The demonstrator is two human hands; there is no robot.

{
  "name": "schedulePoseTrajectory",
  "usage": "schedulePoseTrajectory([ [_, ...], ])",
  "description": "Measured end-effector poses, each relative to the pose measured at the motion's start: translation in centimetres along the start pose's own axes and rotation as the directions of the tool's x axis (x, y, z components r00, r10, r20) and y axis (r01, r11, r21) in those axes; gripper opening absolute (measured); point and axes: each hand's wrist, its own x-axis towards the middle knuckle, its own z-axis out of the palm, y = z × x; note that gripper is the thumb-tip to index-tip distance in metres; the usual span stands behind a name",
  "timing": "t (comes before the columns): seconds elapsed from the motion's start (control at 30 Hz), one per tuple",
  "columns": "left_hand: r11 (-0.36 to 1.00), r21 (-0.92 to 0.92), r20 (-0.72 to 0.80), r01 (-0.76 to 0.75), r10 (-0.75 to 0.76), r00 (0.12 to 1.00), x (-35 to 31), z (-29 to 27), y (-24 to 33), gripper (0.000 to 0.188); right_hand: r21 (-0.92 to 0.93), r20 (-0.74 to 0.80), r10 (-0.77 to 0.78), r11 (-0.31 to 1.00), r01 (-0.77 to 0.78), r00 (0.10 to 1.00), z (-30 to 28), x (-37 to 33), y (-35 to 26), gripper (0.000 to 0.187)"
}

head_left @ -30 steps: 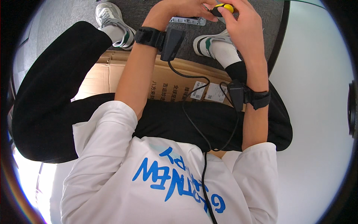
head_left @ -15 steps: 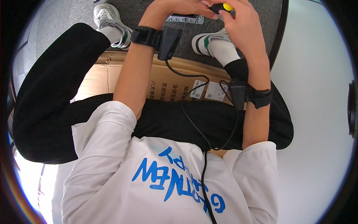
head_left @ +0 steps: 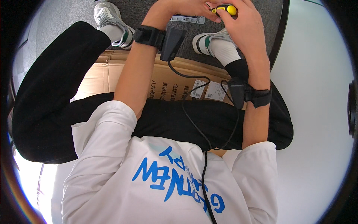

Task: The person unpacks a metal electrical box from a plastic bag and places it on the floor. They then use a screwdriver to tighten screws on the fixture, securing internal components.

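My right hand (head_left: pixel 243 20) is closed round the handle of a yellow and black screwdriver (head_left: pixel 228 10), its rounded yellow end toward the right. My left hand (head_left: pixel 188 8) meets it from the left, fingers bent close to the screwdriver's front end. Whatever the left fingers pinch is hidden, and the upper edge of the picture cuts off part of both hands. Below the left hand, a grey metal bracket-like part (head_left: pixel 189 19) with holes lies on the floor.
Flattened cardboard boxes (head_left: pixel 126 80) lie across my folded legs' front. Black straps with dark modules (head_left: pixel 173 43) sit on both wrists, their cable (head_left: pixel 192 125) running down my shirt. My shoes (head_left: pixel 112 22) rest on grey carpet (head_left: pixel 149 9). A white surface (head_left: pixel 313 93) rises at right.
The screwdriver handle has turned and shifted slightly right and down, showing more of its yellow side. My left hand and wrist have moved a little to the right.
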Motion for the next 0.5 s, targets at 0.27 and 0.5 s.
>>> schedulePoseTrajectory([
  [0.27, 0.987, 0.154, 0.014, 0.053, -0.055, 0.998, 0.3, -0.3, -0.1, 0.046, -0.003, -0.147, 0.04, 0.999, -0.041, 0.988, 0.2, -0.4, -1.2, 0.029],
  [0.5, 0.997, 0.061, -0.008, 0.055, -0.055, 0.998, 0.2, 0.3, 0.2, 0.05, -0.029, -0.065, -0.134, 0.991, 0.133, 0.989, 0.0, 0.4, 0.5, 0.035],
])
